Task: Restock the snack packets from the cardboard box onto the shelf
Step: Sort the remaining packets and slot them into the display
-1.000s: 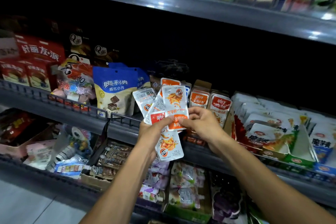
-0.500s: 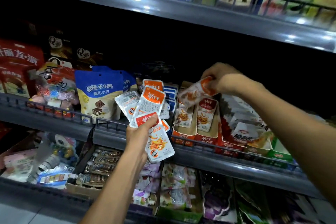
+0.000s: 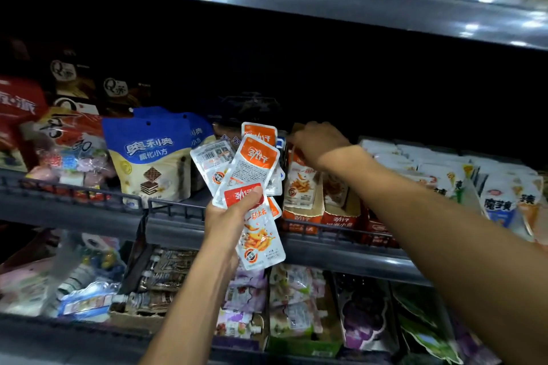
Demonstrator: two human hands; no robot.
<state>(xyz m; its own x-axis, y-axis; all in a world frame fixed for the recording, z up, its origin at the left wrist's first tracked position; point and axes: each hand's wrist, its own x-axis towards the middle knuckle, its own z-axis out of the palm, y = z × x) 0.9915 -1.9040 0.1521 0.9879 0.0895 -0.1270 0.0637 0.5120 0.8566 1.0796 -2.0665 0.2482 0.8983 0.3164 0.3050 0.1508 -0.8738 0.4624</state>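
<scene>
My left hand (image 3: 228, 216) is shut on a fanned bunch of orange-and-white snack packets (image 3: 252, 163), held in front of the middle shelf (image 3: 341, 258). My right hand (image 3: 318, 142) reaches over an orange display box (image 3: 301, 218) on that shelf. Its fingers are closed on the top of one snack packet (image 3: 299, 181), which stands upright inside the box. A second orange display box (image 3: 341, 216) sits just to the right. The supply cardboard box is out of view.
A blue wafer bag (image 3: 151, 157) stands left of the held packets. Rows of white packets (image 3: 444, 175) fill the shelf to the right. A low wire rail (image 3: 178, 207) runs along the shelf front. The upper shelf (image 3: 296, 0) overhangs above, and the lower shelf's goods (image 3: 296, 305) sit below.
My right hand took one packet from the bunch, lifted it right and then lowered it into the orange display box. My left hand stayed in place with the rest of the packets.
</scene>
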